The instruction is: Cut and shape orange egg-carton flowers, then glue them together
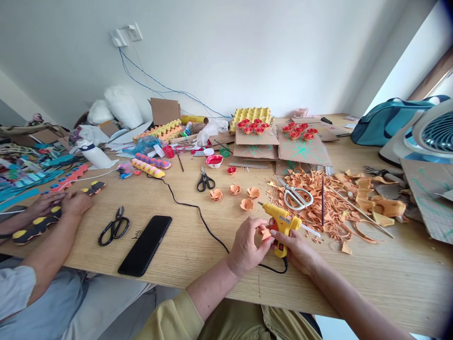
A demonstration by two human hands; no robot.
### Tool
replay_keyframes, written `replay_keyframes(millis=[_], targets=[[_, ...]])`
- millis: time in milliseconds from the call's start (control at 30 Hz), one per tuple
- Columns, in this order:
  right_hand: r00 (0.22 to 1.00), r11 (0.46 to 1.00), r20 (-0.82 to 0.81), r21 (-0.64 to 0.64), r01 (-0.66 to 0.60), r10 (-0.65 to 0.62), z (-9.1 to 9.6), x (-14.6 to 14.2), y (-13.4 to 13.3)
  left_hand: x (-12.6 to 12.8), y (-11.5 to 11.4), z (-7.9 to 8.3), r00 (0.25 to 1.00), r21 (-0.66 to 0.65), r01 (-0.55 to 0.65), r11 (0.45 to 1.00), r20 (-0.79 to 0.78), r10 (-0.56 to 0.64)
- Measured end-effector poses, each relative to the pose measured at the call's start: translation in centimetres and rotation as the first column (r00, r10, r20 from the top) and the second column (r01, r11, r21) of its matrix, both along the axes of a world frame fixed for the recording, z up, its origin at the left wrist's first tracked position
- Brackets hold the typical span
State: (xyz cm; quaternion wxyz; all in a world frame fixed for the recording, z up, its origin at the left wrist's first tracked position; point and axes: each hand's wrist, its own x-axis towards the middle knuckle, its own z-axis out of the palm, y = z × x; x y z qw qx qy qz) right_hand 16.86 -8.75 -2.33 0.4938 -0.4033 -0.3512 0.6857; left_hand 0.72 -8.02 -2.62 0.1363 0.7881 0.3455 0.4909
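My right hand is wrapped round a yellow hot glue gun, whose nozzle points up and to the left; a white glue stick sticks out of its back. Between the fingers of my left hand is a small orange flower piece, partly hidden by the fingers, close beside the gun. Just beyond my hands stand several orange flower cups, among them one cup nearest the nozzle. A red-painted flower lies behind them.
Orange scraps with white-handled scissors lie at right. Red flowers stand on cardboard. Black scissors, more scissors, a phone and the gun's cord lie leftward. Another person's hands hold a black-yellow strip.
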Motion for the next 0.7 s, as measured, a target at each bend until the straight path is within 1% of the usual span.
replay_keyframes(millis=[233, 467, 700], targets=[[1.000, 1.000, 0.007, -0.015, 0.010, -0.010, 0.01, 0.00, 0.05, 0.10, 0.13, -0.21, 0.999, 0.002, 0.026, 1.000, 0.019, -0.026], [0.995, 0.998, -0.089, -0.021, -0.055, 0.053, 0.04, 0.00, 0.05, 0.11, 0.01, -0.26, 0.999, -0.020, 0.013, 1.000, 0.036, -0.012], [0.996, 0.999, -0.082, -0.011, -0.043, 0.042, -0.10, 0.00, 0.06, 0.14, 0.01, -0.38, 0.997, -0.052, 0.031, 0.998, 0.070, -0.028]])
